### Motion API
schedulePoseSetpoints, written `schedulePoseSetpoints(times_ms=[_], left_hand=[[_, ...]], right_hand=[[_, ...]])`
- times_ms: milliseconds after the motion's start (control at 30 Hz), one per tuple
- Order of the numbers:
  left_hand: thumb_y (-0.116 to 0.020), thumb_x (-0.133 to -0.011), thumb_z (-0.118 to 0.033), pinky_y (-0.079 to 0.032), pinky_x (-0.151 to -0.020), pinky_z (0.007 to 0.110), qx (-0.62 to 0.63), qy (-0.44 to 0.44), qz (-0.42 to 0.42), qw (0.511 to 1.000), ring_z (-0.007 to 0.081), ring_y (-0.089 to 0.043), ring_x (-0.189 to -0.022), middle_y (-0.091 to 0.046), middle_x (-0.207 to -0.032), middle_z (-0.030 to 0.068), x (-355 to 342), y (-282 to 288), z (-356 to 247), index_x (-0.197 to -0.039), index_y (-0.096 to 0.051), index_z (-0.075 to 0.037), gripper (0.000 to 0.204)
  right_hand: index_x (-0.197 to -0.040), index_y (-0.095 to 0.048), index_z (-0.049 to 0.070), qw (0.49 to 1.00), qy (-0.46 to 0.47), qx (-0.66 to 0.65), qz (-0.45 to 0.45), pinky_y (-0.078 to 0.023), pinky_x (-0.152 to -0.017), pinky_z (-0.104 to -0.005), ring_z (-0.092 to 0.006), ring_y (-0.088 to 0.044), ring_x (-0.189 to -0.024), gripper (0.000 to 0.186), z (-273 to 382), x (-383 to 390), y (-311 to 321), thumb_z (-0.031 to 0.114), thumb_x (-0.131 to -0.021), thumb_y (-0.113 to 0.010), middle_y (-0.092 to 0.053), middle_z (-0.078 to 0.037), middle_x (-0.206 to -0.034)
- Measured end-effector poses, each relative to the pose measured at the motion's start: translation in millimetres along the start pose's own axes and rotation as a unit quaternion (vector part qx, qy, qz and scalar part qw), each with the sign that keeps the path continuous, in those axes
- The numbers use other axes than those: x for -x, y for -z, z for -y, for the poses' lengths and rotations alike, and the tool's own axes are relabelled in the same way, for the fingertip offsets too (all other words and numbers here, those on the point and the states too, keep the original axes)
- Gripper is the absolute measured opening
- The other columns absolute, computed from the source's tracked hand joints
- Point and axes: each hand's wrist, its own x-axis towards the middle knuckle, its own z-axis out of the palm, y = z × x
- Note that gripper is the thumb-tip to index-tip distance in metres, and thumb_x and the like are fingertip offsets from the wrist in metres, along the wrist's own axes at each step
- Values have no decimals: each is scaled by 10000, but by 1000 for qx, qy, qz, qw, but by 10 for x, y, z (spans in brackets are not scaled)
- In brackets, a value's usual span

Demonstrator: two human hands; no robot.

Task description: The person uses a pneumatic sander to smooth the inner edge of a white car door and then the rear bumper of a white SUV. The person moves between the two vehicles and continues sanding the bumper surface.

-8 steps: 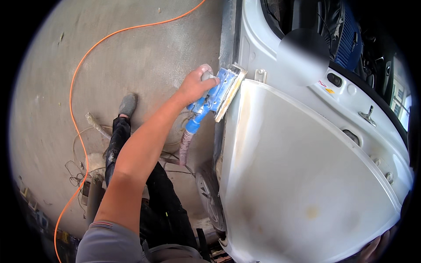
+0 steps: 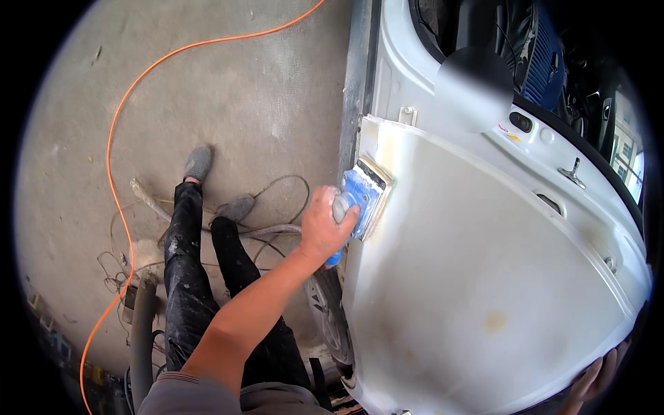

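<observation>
My left hand [image 2: 328,225] is wrapped round the top of a blue sander [image 2: 360,192]. The sander's rectangular pad lies against the left edge strip of a white car body panel [image 2: 477,242], below its upper left corner. Pale yellowish sanded patches show along this edge, and a small tan spot sits lower on the panel. At the lower right, my right hand [image 2: 595,382] rests by the panel's far edge with its fingers apart, partly lost in the dark rim.
An orange hose [image 2: 111,142] curves across the concrete floor on the left. A pale dust hose [image 2: 273,229] and dark cables lie near my feet. A wheel [image 2: 328,315] stands left of the panel. Beyond it are white bodywork [image 2: 408,79] and a blue-grey seat [image 2: 543,62].
My left hand has brought the sander down from the panel's upper left corner, nearer to me. Its pad now sits over the panel's edge strip. My second foot has come into sight.
</observation>
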Motion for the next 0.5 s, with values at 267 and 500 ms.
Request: schedulePoseSetpoints(times_ms=[267,500], left_hand=[[-733,-921,-294,-523,-890,532,-115,186,31,975,475,-614,-1067,-604,-1117,276,874,-189,-511,-1232,-553,40,490],[-680,-958,-369,-518,-940,543,-194,144,-52,969,483,-637,-1081,-648,-1148,305,-605,-69,-985,-1228,-576,55,514]], right_hand=[[-1472,-493,-80,998,-59,13,-22,-304,-1236,-575,-492,-442,-1474,432,104,246,-106,123,-1091,-512,-465,-328,-1578],[-1509,-508,-6,998,-34,-48,-28,-283,-1260,-577,-468,-424,-1499,441,29,219,30,146,-1094,-506,-466,-270,-1603]])
